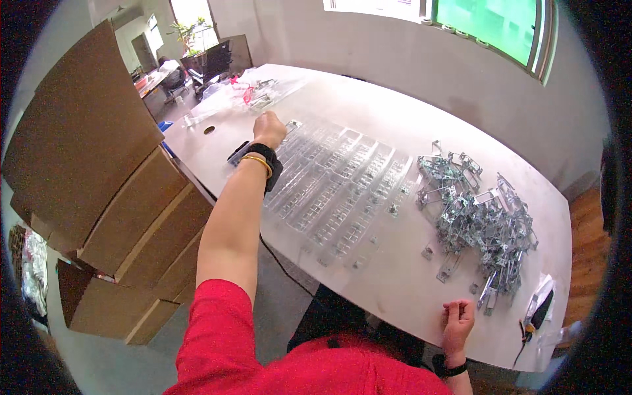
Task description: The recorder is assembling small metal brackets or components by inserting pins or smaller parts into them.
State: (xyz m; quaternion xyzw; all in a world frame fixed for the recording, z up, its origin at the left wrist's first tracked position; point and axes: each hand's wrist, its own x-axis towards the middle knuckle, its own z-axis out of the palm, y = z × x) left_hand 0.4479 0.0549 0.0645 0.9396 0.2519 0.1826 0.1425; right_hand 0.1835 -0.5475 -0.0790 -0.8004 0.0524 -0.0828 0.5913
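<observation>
My left hand [268, 128] is stretched out over the far left of the table, fingers curled closed; whatever they may hold is hidden. Just right of it, a small metal bracket [294, 124] lies at the far corner of a clear plastic tray [304, 209] with long rows of compartments. Small metal pieces sit in some rows, mostly toward the right side. By the front edge, my right hand [457, 324] is held with fingers bent together, and I cannot make out anything in them. Beyond it spreads a tangled heap of metal brackets [484, 227].
Brown cardboard boxes [85, 145] are stacked left of the white table [395, 289]. Clear plastic bags with red ties [249, 94] lie at the far left end. Orange-and-black pliers [530, 324] rest at the right edge. A dark cable [283, 266] hangs by the front edge.
</observation>
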